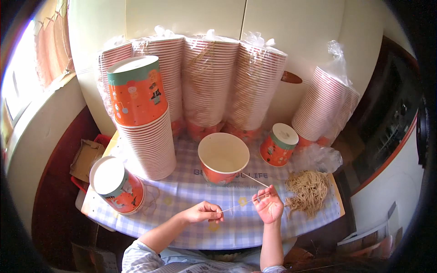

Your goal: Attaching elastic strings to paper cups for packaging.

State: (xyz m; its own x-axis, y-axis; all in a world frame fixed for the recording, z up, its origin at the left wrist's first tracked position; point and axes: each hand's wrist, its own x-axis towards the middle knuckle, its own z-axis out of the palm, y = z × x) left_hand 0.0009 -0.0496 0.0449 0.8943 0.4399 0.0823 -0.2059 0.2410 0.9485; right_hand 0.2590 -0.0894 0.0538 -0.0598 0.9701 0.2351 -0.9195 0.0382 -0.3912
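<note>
In the middle of the table an open paper bucket (223,153) stands upright, cream inside and orange outside. A thin pale cord (256,179) runs from the bucket's side, near the rim, to my right hand (269,205). My right hand is palm up, its fingers curled around the cord. From there the cord stretches left to my left hand (204,212), which pinches it between thumb and fingers. Both hands are in front of the bucket, apart from it. A tangled heap of beige cords (307,193) lies to the right of my right hand.
A tall nested stack of paper buckets (146,144) rises at the left, upside down. Lone buckets sit front left (119,185) and right (278,144). Several plastic-wrapped stacks (210,82) line the back. A clear plastic bag (317,158) and checked tablecloth (180,227) are also present.
</note>
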